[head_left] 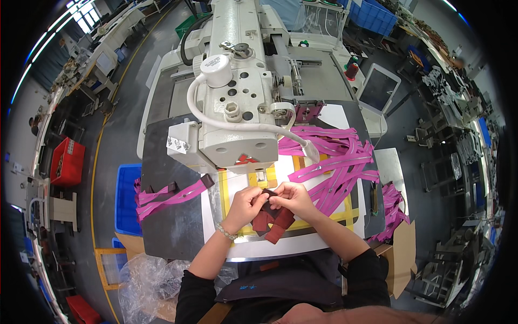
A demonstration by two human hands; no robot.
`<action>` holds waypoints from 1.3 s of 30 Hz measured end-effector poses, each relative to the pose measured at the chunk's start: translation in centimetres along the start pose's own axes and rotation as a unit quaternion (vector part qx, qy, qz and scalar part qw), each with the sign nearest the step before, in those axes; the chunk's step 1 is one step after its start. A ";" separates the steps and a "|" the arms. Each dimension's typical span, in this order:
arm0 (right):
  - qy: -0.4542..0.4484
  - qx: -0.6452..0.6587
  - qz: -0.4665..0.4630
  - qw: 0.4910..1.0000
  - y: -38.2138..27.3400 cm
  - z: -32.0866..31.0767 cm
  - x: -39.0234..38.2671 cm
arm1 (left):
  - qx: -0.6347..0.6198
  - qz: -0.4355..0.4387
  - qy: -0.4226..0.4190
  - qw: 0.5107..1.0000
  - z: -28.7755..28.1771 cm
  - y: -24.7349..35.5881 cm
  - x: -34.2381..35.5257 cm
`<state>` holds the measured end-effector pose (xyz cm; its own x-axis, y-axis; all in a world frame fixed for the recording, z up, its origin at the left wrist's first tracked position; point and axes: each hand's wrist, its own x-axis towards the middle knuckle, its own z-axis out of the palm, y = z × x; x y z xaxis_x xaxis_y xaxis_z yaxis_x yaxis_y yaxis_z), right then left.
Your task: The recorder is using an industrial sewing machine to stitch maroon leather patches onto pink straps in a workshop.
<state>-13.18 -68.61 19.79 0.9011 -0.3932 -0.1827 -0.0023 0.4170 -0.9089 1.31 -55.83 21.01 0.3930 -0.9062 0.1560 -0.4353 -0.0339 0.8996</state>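
My left hand (245,207) and my right hand (293,200) meet in front of the sewing machine (232,102). Both pinch a small dark brown tab (268,193) between thumbs and fingers. Beneath them, several dark red and brown fabric pieces (279,225) lie on the white board edged with yellow tape (302,220). To the right of my right hand spreads a heap of magenta zipper strips (337,181). Off to the left, more magenta zippers (183,195) with dark brown end tabs hang over the table's edge. Fingers partly hide the tab.
A blue bin (128,200) stands left of the dark table (172,232). Clear plastic wrapping (148,283) bunches at the lower left. On the right, a cardboard box (403,254) sits below more magenta zippers (393,213). A control screen (379,89) rises at the back right.
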 end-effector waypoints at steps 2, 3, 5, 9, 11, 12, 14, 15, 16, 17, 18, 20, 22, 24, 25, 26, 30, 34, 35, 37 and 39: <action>-0.001 -0.001 -0.001 1.000 0.0 0.1 0.0 | 0.002 0.005 -0.002 1.000 -0.2 0.2 0.0; -0.002 0.000 -0.002 1.000 0.1 0.1 0.0 | 0.003 0.008 -0.004 1.000 -0.2 0.2 0.1; -0.004 0.000 -0.003 1.000 0.1 0.1 0.1 | 0.000 0.010 -0.005 1.000 -0.2 0.1 0.1; 0.001 -0.003 -0.001 1.000 0.1 0.1 0.0 | 0.001 0.013 -0.009 1.000 -0.1 -0.1 0.1; 0.000 -0.001 -0.001 1.000 0.1 0.0 0.0 | 0.000 0.014 -0.011 1.000 -0.1 0.0 0.1; -0.001 -0.001 -0.001 1.000 0.2 0.0 0.0 | -0.001 0.014 -0.012 1.000 -0.2 0.0 0.1; -0.003 -0.002 -0.001 1.000 0.1 0.1 0.0 | -0.001 0.018 -0.012 1.000 -0.2 -0.1 0.1; -0.005 -0.005 -0.003 1.000 0.1 0.1 0.0 | -0.002 0.022 -0.013 1.000 -0.2 -0.1 0.1; -0.007 -0.008 -0.004 1.000 0.1 0.1 -0.1 | -0.002 0.022 -0.013 1.000 -0.2 0.0 0.1; -0.007 -0.008 -0.004 1.000 0.0 0.1 -0.1 | -0.009 0.016 -0.018 1.000 -0.3 0.2 0.1; -0.011 -0.016 0.001 1.000 0.0 0.2 -0.1 | -0.016 0.009 -0.022 1.000 -0.4 0.3 0.1; -0.015 -0.024 0.006 1.000 -0.2 0.2 -0.2 | -0.023 0.006 -0.026 0.999 -0.4 0.3 0.1; -0.019 -0.028 0.008 0.999 -0.2 0.2 -0.3 | -0.031 0.003 -0.030 0.999 -0.3 0.3 0.1; -0.025 -0.028 0.012 0.999 -0.2 0.2 -0.3 | -0.039 0.008 -0.026 0.999 -0.3 0.4 0.1; -0.030 -0.027 0.016 0.999 -0.2 0.2 -0.3 | -0.038 0.007 -0.025 0.999 -0.3 0.3 0.0; -0.031 -0.027 0.016 0.999 -0.2 0.2 -0.2 | -0.040 0.007 -0.027 0.999 -0.2 0.2 0.0; -0.036 -0.015 0.019 0.999 -0.2 0.3 -0.3 | -0.044 0.018 -0.022 0.999 -0.2 0.2 0.0; -0.039 -0.003 0.018 0.999 -0.4 0.3 -0.3 | -0.047 0.023 -0.021 0.998 -0.2 0.5 0.0; -0.039 -0.003 0.018 0.999 -0.4 0.3 -0.3 | -0.045 0.026 -0.020 0.998 -0.3 0.5 0.0; -0.041 0.012 0.018 0.999 -0.4 0.3 -0.3 | -0.042 0.028 -0.019 0.999 -0.4 0.6 0.0; -0.040 0.012 0.020 0.999 -0.3 0.4 -0.3 | -0.041 0.023 -0.021 0.999 -0.4 0.7 0.0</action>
<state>-13.26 -68.35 20.29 0.9326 -0.3089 -0.1864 -0.0292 0.4503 -0.8924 1.36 -55.72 21.85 0.3385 -0.9231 0.1823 -0.3844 0.0412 0.9222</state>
